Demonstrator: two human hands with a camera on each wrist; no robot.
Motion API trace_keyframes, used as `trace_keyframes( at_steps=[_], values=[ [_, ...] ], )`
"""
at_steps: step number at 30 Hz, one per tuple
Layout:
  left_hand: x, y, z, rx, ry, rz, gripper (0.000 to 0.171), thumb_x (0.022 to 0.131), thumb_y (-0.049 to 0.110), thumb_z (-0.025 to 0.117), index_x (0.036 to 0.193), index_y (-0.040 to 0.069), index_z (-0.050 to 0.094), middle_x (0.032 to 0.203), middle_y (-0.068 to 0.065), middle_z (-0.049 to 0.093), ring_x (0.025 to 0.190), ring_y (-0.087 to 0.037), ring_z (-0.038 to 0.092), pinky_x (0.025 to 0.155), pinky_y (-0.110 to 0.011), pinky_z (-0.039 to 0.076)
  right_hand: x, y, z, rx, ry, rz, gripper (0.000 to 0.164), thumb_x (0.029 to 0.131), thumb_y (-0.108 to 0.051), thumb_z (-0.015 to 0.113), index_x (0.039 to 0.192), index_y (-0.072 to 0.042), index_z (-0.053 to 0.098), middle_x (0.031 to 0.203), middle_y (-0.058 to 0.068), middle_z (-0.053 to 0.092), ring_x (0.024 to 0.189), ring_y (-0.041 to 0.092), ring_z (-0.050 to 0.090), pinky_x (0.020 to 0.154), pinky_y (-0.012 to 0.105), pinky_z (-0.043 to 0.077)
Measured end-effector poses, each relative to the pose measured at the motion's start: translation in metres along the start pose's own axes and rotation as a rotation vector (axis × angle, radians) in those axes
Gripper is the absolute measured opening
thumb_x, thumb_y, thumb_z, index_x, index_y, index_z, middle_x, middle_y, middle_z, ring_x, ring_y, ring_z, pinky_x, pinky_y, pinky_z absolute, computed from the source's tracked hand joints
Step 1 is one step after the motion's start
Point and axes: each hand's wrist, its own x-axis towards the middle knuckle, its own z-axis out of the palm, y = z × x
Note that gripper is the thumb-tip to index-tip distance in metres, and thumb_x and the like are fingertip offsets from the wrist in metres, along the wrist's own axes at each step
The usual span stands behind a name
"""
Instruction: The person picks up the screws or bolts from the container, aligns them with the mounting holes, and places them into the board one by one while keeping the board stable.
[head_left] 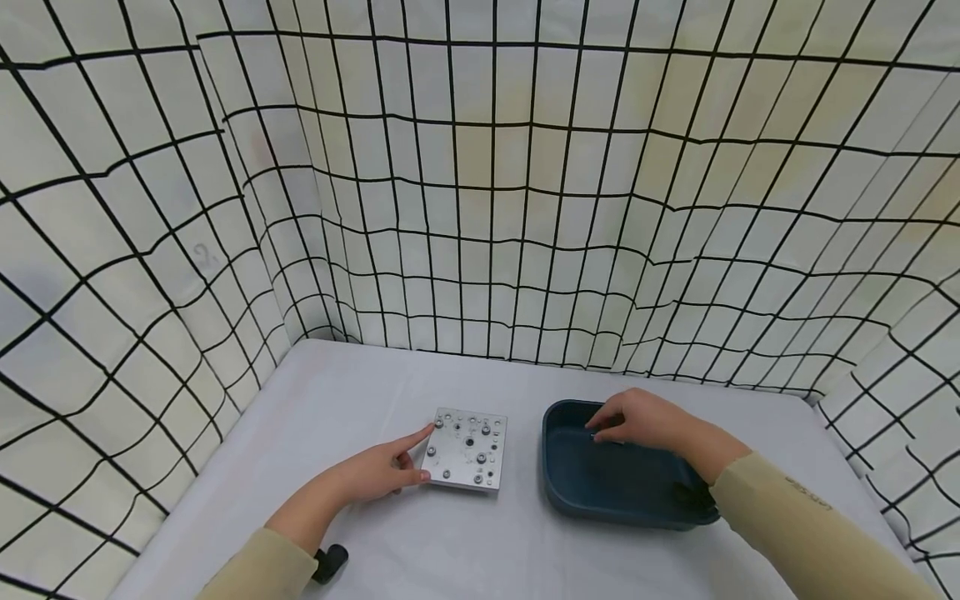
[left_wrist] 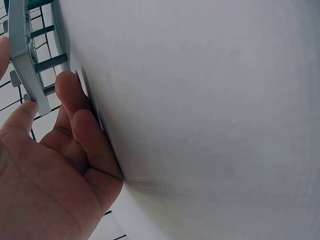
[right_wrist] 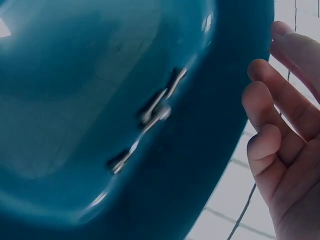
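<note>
"Head view?"
"Blue tray (head_left: 600,483), right hand (head_left: 641,417) over it; alongside, the left hand (head_left: 378,471), thumb and index spread, touches a metal plate (head_left: 457,458)."
"Left wrist?"
"Other fingers curl beside bolts (left_wrist: 52,62)."
"Right wrist?"
"Blurred metal pieces (right_wrist: 162,111) in the tray; fingers loosely bent, apart."

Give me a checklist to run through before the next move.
1. Left hand touching the metal plate: ok, at its left edge.
2. Plate's underside smooth: not ok, threaded shanks project below.
3. Blue tray apart from the plate: ok, a gap shows.
4. Small metal pieces available in the tray: ok, though blurred.
5. Right hand holding a piece: cannot tell.
</note>
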Motion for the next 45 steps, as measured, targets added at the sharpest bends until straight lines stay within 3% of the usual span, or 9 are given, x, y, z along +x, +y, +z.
trace_keyframes(
  at_steps=[9, 19, 36, 45],
  values=[
    [-0.001, -0.001, 0.001, 0.004, 0.008, -0.001, 0.081, 0.087, 0.048, 0.073, 0.156, 0.033, 0.034, 0.092, 0.001, 0.056, 0.071, -0.016, 0.054, 0.067, -0.034, 0.040, -0.013, 0.021, 0.004, 0.001, 0.006, 0.092, 0.021, 0.090, -0.026, 0.074, 0.109, -0.016, 0.077, 0.102, -0.008, 0.071, 0.092, 0.009, 0.065, 0.077, 0.033, 0.052],
    [-0.001, 0.000, -0.001, -0.003, -0.004, -0.002, 0.080, 0.087, 0.047, 0.074, 0.155, 0.033, 0.034, 0.091, 0.002, 0.056, 0.071, -0.016, 0.054, 0.069, -0.035, 0.040, -0.012, 0.028, 0.012, -0.097, -0.050, 0.182, 0.012, 0.088, -0.018, 0.077, 0.100, -0.017, 0.075, 0.092, -0.010, 0.068, 0.082, 0.007, 0.062, 0.077, 0.035, 0.052],
    [-0.001, -0.001, -0.002, -0.006, -0.010, 0.013, 0.080, 0.087, 0.046, 0.073, 0.156, 0.033, 0.033, 0.092, 0.002, 0.056, 0.072, -0.016, 0.054, 0.068, -0.034, 0.040, -0.004, 0.025, 0.018, -0.209, -0.116, 0.178, 0.008, 0.087, -0.014, 0.077, 0.093, -0.013, 0.072, 0.085, -0.006, 0.064, 0.075, 0.011, 0.058, 0.072, 0.037, 0.051],
    [-0.002, 0.000, -0.002, -0.001, -0.007, 0.004, 0.080, 0.087, 0.046, 0.073, 0.156, 0.032, 0.034, 0.092, 0.002, 0.056, 0.072, -0.015, 0.053, 0.068, -0.034, 0.040, 0.002, 0.019, 0.020, -0.222, -0.152, 0.182, 0.013, 0.088, -0.014, 0.076, 0.081, -0.015, 0.065, 0.073, -0.007, 0.054, 0.064, 0.011, 0.049, 0.063, 0.033, 0.044]
  ],
)
